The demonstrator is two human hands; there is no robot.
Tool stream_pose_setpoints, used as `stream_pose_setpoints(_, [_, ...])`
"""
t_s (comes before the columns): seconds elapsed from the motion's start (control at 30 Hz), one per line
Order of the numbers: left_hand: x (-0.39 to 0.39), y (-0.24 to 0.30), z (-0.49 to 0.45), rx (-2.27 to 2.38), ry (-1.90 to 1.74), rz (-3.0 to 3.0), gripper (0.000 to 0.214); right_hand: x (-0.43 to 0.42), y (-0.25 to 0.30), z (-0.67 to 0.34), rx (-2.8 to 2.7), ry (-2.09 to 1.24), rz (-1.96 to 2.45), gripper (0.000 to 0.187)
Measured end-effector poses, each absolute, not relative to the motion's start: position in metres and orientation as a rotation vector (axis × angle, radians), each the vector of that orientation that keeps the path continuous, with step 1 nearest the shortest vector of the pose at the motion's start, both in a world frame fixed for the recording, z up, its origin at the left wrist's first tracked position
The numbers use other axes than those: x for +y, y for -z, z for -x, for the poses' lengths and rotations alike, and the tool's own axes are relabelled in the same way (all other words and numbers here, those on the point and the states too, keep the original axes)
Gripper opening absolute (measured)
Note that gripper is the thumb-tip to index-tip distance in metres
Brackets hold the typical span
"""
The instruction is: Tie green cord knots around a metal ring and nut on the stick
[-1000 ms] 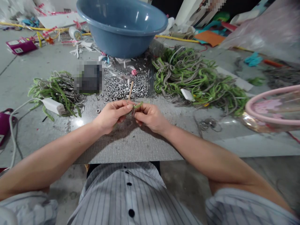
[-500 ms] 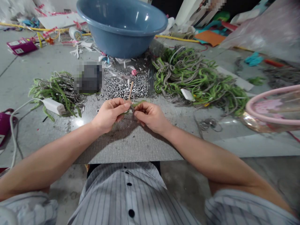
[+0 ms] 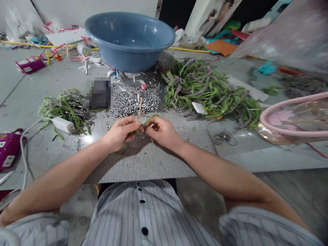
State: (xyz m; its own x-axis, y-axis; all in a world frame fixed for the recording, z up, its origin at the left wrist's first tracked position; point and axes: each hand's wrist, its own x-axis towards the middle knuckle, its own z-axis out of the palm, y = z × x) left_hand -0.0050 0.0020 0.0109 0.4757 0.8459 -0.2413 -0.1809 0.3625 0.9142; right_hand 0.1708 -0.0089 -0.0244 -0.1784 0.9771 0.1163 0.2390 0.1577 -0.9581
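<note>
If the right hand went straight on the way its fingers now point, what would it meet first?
The right hand would most likely meet the bare left hand, whose fingers are close ahead; depth is unclear, so they may touch.

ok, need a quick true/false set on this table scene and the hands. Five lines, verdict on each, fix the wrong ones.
1. The left hand and the right hand are close together, fingers pinched. True.
2. A green cord shows at the right hand's fingers. True.
3. The blue plastic basin stands nearer the person than the small metal rings. False: it stands beyond them.
4. The bigger heap of green and grey cords lies on the person's left. False: on the right; the smaller bunch of cords is on the left.
5. The shirt is striped, with dark buttons. True.
</note>
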Motion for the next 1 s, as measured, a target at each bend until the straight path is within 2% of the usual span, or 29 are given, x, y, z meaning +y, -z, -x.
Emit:
stream_pose_setpoints(0.23, [0.001, -0.014, 0.007, 0.765, -0.622, -0.936, 0.030, -0.009, 0.024, -0.169, -1.458, -1.112, 1.115, 0.013])
stream_pose_setpoints(0.6, [0.003, -0.005, 0.009, 0.849, -0.769, -1.085, 0.029, -0.002, 0.032, -0.172, -1.778, -0.925, 1.146, 0.002])
stream_pose_setpoints(0.8, [0.007, 0.001, 0.008, 0.978, -0.924, -1.190, 0.021, 0.000, 0.036, -0.175, -2.097, -0.613, 1.006, 0.015])
stream_pose_setpoints(1.0, [0.011, 0.006, 0.012, 1.124, -0.928, -1.350, 0.020, -0.002, 0.040, -0.179, -2.416, -0.472, 0.907, 0.022])
